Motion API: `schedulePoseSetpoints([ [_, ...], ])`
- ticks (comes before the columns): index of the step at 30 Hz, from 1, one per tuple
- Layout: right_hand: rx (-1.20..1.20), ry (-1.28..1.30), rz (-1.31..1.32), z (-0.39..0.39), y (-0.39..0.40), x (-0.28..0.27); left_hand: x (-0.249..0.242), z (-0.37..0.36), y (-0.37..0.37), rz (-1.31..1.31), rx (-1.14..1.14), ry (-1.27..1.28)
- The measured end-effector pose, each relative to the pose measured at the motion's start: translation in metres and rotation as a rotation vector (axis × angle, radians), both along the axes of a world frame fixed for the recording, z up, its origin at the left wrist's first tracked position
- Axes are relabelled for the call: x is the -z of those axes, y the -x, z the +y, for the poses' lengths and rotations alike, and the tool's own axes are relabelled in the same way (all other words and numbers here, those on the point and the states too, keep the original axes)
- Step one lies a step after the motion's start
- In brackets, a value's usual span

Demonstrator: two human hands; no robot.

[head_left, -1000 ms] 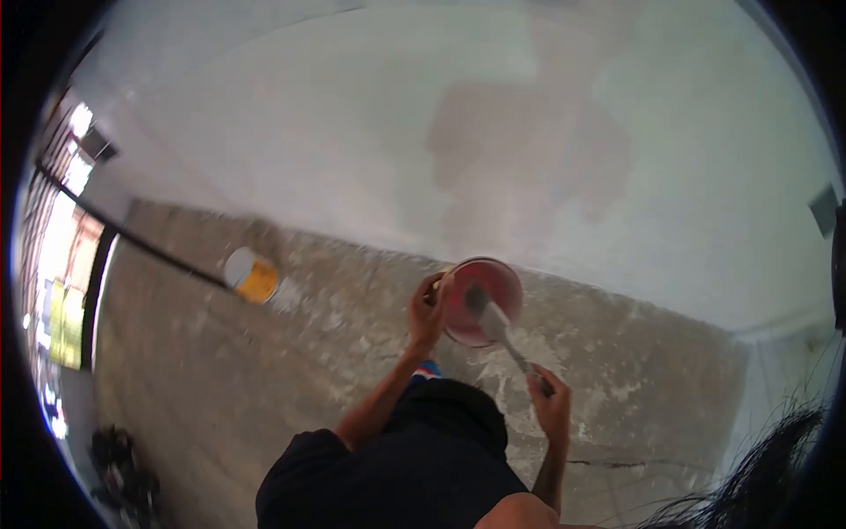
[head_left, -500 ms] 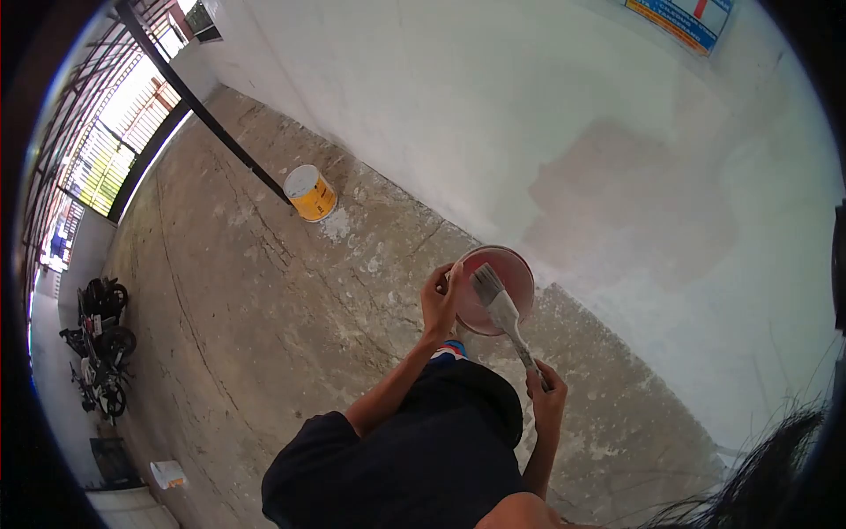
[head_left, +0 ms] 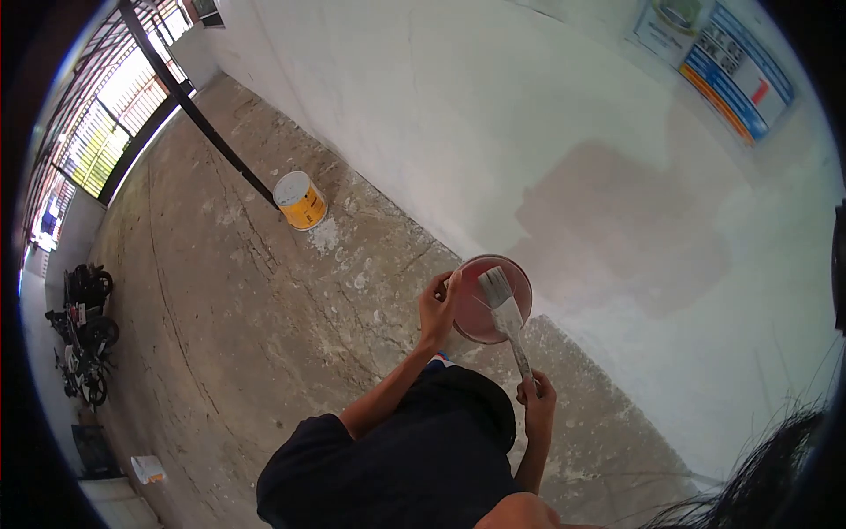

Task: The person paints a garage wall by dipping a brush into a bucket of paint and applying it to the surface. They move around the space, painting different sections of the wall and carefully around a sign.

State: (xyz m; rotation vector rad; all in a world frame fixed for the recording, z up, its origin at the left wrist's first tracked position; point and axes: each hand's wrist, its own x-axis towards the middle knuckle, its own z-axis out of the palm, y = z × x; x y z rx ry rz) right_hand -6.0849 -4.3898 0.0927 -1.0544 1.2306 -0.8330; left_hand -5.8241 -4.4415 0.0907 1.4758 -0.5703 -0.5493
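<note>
A round reddish container is held up in front of my body, with my left hand gripping its left rim. My right hand is closed around the handle of a wide paintbrush. The brush's pale bristles point up and away from me over the container's open top. Whether the bristles touch the inside cannot be made out.
A white wall with a poster runs along the right. On the concrete floor stands a yellow and white bucket beside a dark pole. Motorcycles and a small white bucket are at the left.
The view has shifted, so more of the poster shows. The brush has moved slightly within the container's outline, and its bristles point more directly away from me. Both hands keep their grips.
</note>
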Motion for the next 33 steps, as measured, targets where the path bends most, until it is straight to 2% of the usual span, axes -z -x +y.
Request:
schedulePoseSetpoints([
  [5,-0.044,0.003,0.026,0.003,-0.017,-0.016,0.007,0.011,-0.019,0.031,-0.042,0.023],
  [7,-0.093,-0.065,0.042,-0.105,-0.077,-0.034,-0.003,-0.084,-0.083,0.045,-0.053,-0.071],
  [12,-0.152,-0.004,0.05,-0.126,-0.108,-0.032,-0.004,-0.098,-0.107,0.047,-0.06,-0.085],
  [15,-0.138,-0.114,0.022,-0.132,-0.115,-0.036,-0.005,-0.108,-0.112,0.03,-0.092,-0.012],
  [18,-0.154,-0.126,-0.047,-0.141,-0.103,-0.03,-0.015,-0.111,-0.102,0.077,-0.068,-0.092],
  [20,-0.199,-0.092,0.034,-0.145,-0.087,-0.031,-0.003,-0.112,-0.087,-0.031,-0.151,0.023],
  [21,-0.196,-0.111,0.048,-0.143,-0.075,-0.035,-0.002,-0.114,-0.078,-0.001,-0.164,0.066],
  [23,-0.21,-0.063,-0.049,-0.157,-0.054,-0.042,-0.004,-0.112,-0.056,0.054,-0.154,0.0],
  [28,-0.145,-0.048,-0.049,-0.17,0.015,-0.047,-0.015,-0.133,0.002,0.085,-0.138,-0.086],
  [33,-0.081,0.006,-0.006,-0.188,0.087,-0.056,-0.012,-0.154,0.067,0.117,-0.164,0.032],
])
